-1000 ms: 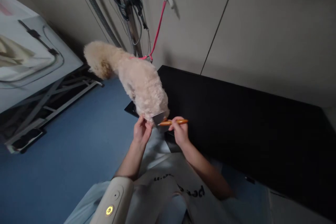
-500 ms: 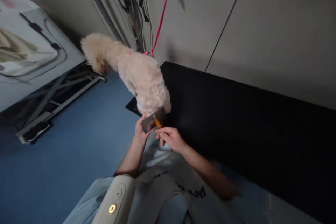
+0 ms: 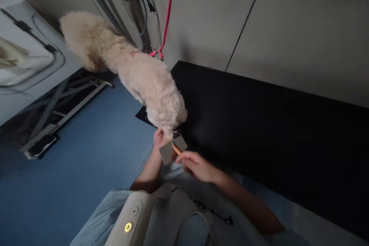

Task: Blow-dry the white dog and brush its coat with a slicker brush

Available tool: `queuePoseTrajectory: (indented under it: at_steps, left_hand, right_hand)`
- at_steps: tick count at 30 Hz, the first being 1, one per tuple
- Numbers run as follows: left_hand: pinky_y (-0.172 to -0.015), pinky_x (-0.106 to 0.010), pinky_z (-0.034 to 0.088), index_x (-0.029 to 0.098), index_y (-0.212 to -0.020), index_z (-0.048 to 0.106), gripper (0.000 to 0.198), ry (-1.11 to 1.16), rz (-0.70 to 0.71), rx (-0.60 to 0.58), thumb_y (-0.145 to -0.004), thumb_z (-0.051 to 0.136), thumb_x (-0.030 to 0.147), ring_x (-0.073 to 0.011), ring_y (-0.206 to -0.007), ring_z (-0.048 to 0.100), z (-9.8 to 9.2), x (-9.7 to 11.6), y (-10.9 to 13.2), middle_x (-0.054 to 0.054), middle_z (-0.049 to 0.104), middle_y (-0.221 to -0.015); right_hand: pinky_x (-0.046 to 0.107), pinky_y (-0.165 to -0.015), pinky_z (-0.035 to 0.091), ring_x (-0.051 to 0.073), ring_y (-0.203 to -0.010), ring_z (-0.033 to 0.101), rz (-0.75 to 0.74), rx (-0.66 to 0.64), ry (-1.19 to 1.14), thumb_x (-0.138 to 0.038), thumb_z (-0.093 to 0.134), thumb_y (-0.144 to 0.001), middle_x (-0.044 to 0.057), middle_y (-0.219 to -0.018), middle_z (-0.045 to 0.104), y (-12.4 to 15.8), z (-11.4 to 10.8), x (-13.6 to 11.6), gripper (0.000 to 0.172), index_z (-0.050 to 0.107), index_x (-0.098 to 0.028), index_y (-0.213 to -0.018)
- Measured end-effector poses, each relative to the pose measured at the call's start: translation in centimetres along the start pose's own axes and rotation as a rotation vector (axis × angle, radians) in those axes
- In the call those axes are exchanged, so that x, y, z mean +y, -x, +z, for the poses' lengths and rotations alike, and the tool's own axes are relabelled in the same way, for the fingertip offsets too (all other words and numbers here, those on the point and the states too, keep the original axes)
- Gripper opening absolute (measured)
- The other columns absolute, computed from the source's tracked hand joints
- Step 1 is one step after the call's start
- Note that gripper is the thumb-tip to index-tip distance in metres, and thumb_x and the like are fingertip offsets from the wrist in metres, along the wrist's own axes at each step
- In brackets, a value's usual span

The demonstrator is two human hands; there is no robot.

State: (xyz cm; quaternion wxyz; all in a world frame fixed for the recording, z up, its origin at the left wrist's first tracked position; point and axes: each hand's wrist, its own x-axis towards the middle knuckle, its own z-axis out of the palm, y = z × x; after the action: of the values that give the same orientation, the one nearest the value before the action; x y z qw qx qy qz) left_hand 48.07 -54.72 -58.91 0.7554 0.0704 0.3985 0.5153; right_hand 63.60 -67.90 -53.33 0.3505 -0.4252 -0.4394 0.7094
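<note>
A cream, curly-coated dog [image 3: 150, 80] stands at the black table's left end, its rear towards me and its head turned to the far left. My left hand [image 3: 158, 139] is closed around the lower part of its hind leg [image 3: 167, 133]. In my right hand [image 3: 198, 166] is a slicker brush [image 3: 166, 153], gripped by its orange-brown handle. The brush's flat metal back faces me and its head lies against or just beside the held leg; its bristles are hidden. A pink lead [image 3: 167, 15] runs up from the dog's harness or collar.
The black tabletop [image 3: 259, 123] stretches right along a grey wall [image 3: 302, 27]. Cables and a hose [image 3: 98, 0] hang behind the dog. At left, a white cabinet [image 3: 66, 65] stands over a metal frame [image 3: 72, 111] on the blue floor [image 3: 95, 153].
The brush and my right hand have moved down and slightly right, towards me. The hind leg in my left hand now shows. The dog's head appears farther left and higher as the view shifts.
</note>
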Motion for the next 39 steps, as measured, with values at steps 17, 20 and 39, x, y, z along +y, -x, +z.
queuePoseTrajectory:
  at_steps: [17, 20, 39]
  left_hand:
    - [-0.091, -0.031, 0.057, 0.020, -0.102, 0.072, 0.020, -0.003, 0.065, -0.043, -0.093, 0.056, 0.027, -0.0188, -0.090, 0.072, 0.3, 0.4, -0.4, -0.007, 0.075, -0.090]
    - [-0.086, -0.034, 0.059, 0.019, -0.092, 0.072, 0.019, 0.007, 0.055, -0.034, -0.092, 0.056, 0.030, -0.0218, -0.086, 0.072, 0.8, 0.1, -0.3, -0.008, 0.074, -0.083]
    - [-0.099, -0.030, 0.053, 0.014, -0.099, 0.069, 0.024, 0.063, 0.005, -0.075, -0.091, 0.046, 0.014, -0.0173, -0.089, 0.073, 2.6, -0.1, 0.7, -0.008, 0.075, -0.086]
  right_hand:
    - [0.026, -0.067, 0.048, 0.015, -0.070, 0.062, -0.025, -0.115, 0.456, -0.013, 0.052, -0.083, 0.003, -0.081, 0.072, -0.2, -0.7, 0.1, 0.034, 0.078, -0.019, -0.104]
    - [0.029, -0.078, 0.054, 0.017, -0.084, 0.067, -0.170, 0.049, 0.392, -0.022, 0.047, -0.093, 0.002, -0.097, 0.074, -0.4, -1.3, -1.1, 0.049, 0.061, -0.027, -0.139]
    - [0.037, -0.092, 0.055, 0.026, -0.105, 0.075, -0.040, 0.338, 1.058, -0.029, 0.051, -0.097, 0.004, -0.122, 0.076, 0.5, -3.8, -8.3, 0.042, 0.063, -0.036, -0.137]
